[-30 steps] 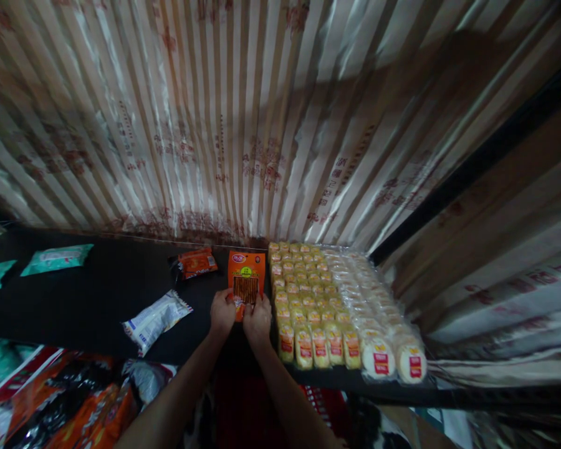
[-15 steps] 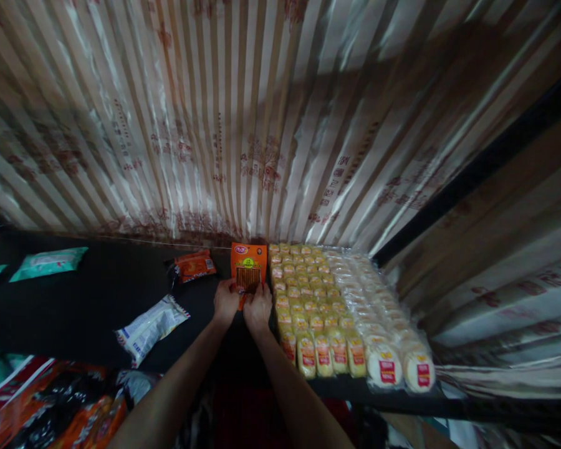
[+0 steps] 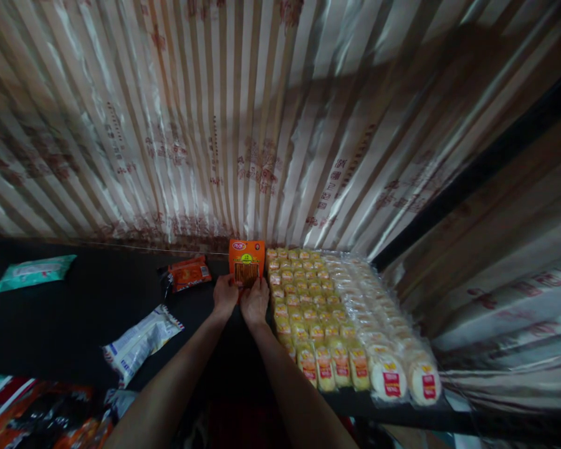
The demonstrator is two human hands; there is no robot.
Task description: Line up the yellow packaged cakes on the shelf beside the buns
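Note:
An orange snack packet [image 3: 246,262] with a clear window lies flat on the black shelf [image 3: 75,312], close to the striped back wall. My left hand [image 3: 225,295] grips its near left corner and my right hand [image 3: 255,302] its near right corner. The packet sits right beside the left edge of rows of small yellow-wrapped cakes [image 3: 303,299], which fill the shelf's right part. Rows of round white cakes [image 3: 378,324] in clear wrap lie to the right of the yellow ones.
A small orange pouch [image 3: 187,274] lies left of the held packet. A white bag [image 3: 140,343] lies nearer the shelf's front, and a green pouch [image 3: 32,272] sits far left. Orange and black bags [image 3: 51,418] are piled below the shelf.
Both hands have pushed the orange packet away from me across the shelf, up to the back wall. The view has shifted a little with them.

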